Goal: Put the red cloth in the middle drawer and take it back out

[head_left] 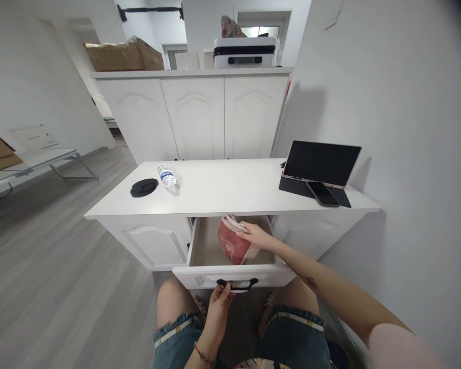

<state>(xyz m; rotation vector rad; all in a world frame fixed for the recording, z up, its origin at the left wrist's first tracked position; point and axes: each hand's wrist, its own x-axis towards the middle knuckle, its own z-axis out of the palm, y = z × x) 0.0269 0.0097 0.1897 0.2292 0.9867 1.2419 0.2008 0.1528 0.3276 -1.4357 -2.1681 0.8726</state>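
A white drawer stands pulled out below the desk top. My left hand is at its front, the fingers closed on the left part of the black drawer handle. Over the drawer's inside, my right hand pinches the upper edge of a folded red and white cloth. The cloth hangs down from my fingers and is tilted. I cannot tell whether its lower end touches the drawer bottom. Its exact kind is unclear; it may be a towel.
On the white desk are a water bottle lying down, a flat black object, a propped tablet and a phone. A cardboard box and a white suitcase sit on the cabinet behind. A wall bounds the right side.
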